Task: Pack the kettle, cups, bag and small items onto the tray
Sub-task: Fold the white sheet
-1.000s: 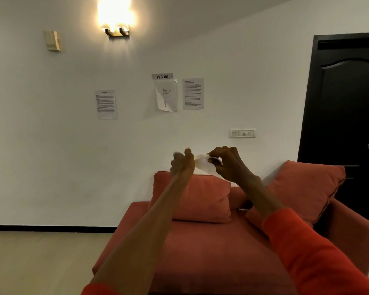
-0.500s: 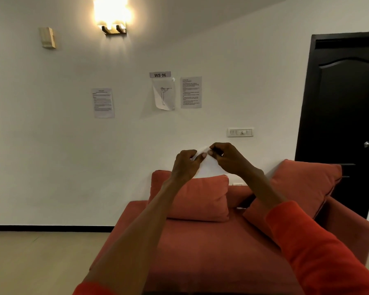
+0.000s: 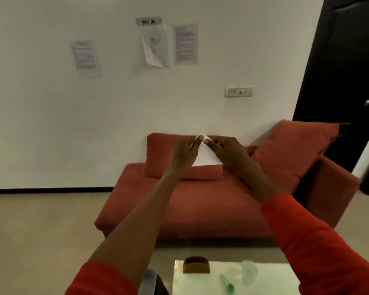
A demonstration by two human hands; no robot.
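Both arms are stretched out in front of me at chest height. My left hand (image 3: 184,153) and my right hand (image 3: 229,153) pinch the top corners of a small white paper bag (image 3: 205,155), which hangs between them in a triangle shape. Far below, at the bottom edge, a pale table (image 3: 271,279) carries a brown holder (image 3: 196,265), a clear plastic cup (image 3: 249,271) lying tilted, and a small green item (image 3: 227,284). No kettle or tray shows in this view.
A red sofa (image 3: 200,201) with two cushions (image 3: 292,150) stands against the white wall ahead. A black door (image 3: 345,81) is at the right. Papers hang on the wall. A dark object (image 3: 156,282) sits left of the table.
The view has tilted down, so the table edge now shows. My hands have come together on the white bag's top and hold it lower in front of the sofa.
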